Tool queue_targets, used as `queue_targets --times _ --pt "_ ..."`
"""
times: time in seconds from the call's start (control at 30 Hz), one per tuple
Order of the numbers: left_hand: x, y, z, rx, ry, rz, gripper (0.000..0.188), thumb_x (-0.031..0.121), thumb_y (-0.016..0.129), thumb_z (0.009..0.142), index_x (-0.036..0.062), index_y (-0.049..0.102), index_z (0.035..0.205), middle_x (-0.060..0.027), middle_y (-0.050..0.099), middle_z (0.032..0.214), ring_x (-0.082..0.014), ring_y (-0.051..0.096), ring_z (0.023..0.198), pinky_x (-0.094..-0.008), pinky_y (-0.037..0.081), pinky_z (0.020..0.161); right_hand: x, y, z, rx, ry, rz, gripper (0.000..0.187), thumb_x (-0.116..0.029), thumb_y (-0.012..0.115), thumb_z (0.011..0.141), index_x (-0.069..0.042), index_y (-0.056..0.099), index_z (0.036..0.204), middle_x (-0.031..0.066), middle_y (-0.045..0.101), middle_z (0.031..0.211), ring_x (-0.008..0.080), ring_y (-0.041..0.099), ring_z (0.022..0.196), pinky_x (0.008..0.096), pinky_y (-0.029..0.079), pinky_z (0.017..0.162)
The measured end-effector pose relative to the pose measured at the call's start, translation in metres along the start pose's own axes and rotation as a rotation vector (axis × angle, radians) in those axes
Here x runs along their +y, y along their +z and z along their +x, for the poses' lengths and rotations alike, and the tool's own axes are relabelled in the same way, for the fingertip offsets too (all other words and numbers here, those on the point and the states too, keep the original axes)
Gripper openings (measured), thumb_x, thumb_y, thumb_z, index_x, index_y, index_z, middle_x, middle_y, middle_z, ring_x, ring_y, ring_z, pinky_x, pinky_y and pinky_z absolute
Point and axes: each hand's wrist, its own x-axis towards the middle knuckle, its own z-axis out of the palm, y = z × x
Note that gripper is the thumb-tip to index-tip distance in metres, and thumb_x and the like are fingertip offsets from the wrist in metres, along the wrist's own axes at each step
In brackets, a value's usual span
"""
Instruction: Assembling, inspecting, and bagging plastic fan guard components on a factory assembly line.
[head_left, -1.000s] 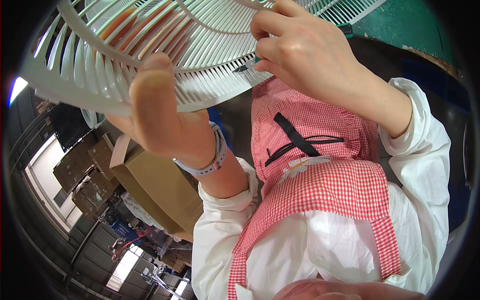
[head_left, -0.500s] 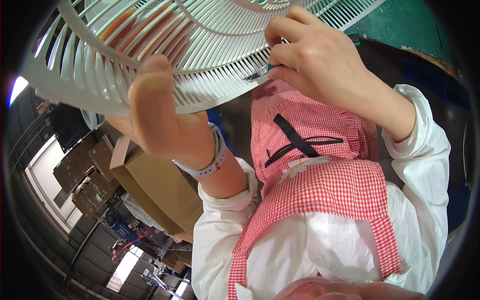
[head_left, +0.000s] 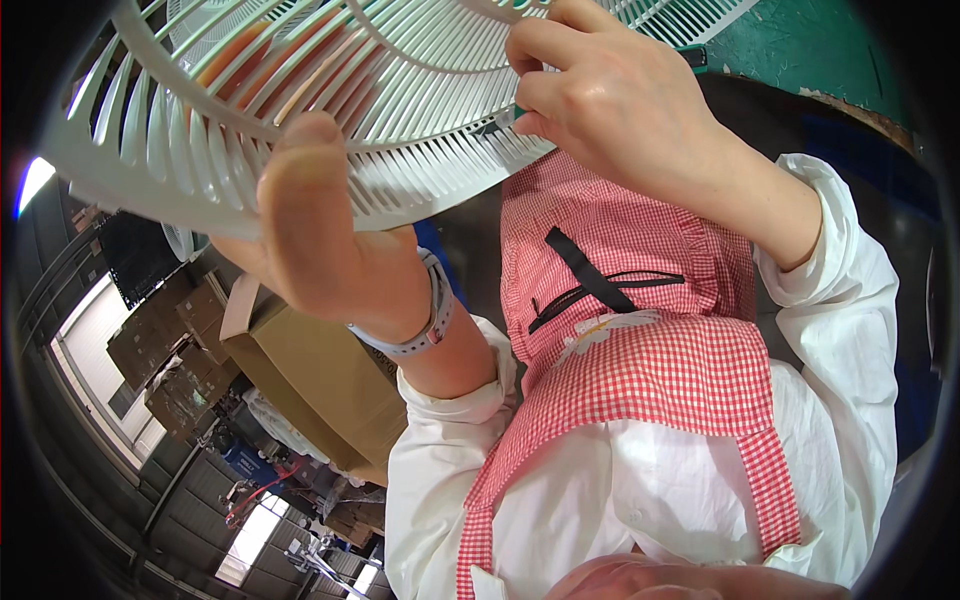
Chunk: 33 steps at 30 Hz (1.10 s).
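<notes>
A large white plastic fan grille (head_left: 440, 100) with curved slats spans the top of the view. My left hand (head_left: 320, 230) grips its near left rim, thumb in front and fingers behind, visible through the slats. In my closed right hand (head_left: 610, 95) is a knife with a green handle (head_left: 695, 57), its butt end sticking out past the wrist side. Its short grey blade (head_left: 490, 126) points left against the slats near the grille's lower edge. The exact contact between blade and slat is too small to make out.
A green work surface (head_left: 800, 50) with a worn edge lies at the top right. An open cardboard box (head_left: 310, 370) stands at lower left, with more stacked cartons (head_left: 165, 340) behind it. My red checked apron (head_left: 640, 380) is just below the grille.
My right hand and the knife have moved a little left and up along the grille's edge. My left hand and the grille have hardly moved.
</notes>
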Motion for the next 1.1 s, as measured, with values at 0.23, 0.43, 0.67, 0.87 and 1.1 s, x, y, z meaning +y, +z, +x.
queue_targets --times 0.23,0.43,0.67,0.87,1.1 --pt "0.004 0.008 -0.011 0.071 -0.137 -0.113 0.056 0.044 0.082 0.074 -0.0018 0.060 0.097 -0.0085 0.061 0.080 -0.0221 0.065 0.077 -0.0325 0.055 0.067 -0.003 -0.009 -0.005 0.026 0.026 -0.064 0.013 -0.015 0.067 0.069 -0.005 0.060 0.069 0.0061 0.053 0.088 0.0241 0.053 0.088 0.0293 0.050 0.063" --pt "-0.002 -0.001 0.000 -0.016 -0.013 -0.041 0.054 0.042 0.082 0.075 -0.0022 0.060 0.098 -0.0094 0.062 0.081 -0.0223 0.065 0.075 -0.0328 0.055 0.068 -0.014 -0.004 -0.011 -0.020 0.133 -0.010 0.016 -0.015 0.079 0.063 -0.006 0.068 0.070 0.0012 0.060 0.088 0.0193 0.058 0.086 0.0320 0.051 0.067" --pt "-0.004 0.000 0.004 -0.008 0.028 -0.023 0.052 0.040 0.082 0.075 -0.0023 0.060 0.096 -0.0102 0.062 0.081 -0.0237 0.065 0.073 -0.0333 0.055 0.068 -0.006 -0.013 -0.005 -0.094 0.047 0.057 0.015 -0.015 0.067 0.070 -0.003 0.058 0.066 0.0070 0.053 0.087 0.0242 0.052 0.085 0.0295 0.049 0.058" --pt "0.022 0.008 0.005 0.101 -0.224 -0.162 0.019 0.011 0.071 0.073 -0.0019 0.062 0.083 -0.0084 0.067 0.079 -0.0291 0.062 0.081 -0.0433 0.048 0.087 -0.012 -0.011 -0.002 -0.080 0.066 0.019 0.015 -0.014 0.065 0.071 -0.003 0.058 0.064 0.0072 0.052 0.086 0.0241 0.052 0.085 0.0296 0.049 0.058" --pt "0.025 0.009 0.005 0.132 -0.297 -0.210 0.014 0.007 0.069 0.072 -0.0011 0.063 0.081 -0.0069 0.068 0.078 -0.0308 0.061 0.083 -0.0468 0.044 0.094 -0.007 -0.010 0.001 -0.066 0.053 -0.054 0.014 -0.015 0.064 0.070 -0.003 0.059 0.065 0.0071 0.053 0.086 0.0238 0.052 0.086 0.0291 0.050 0.058"
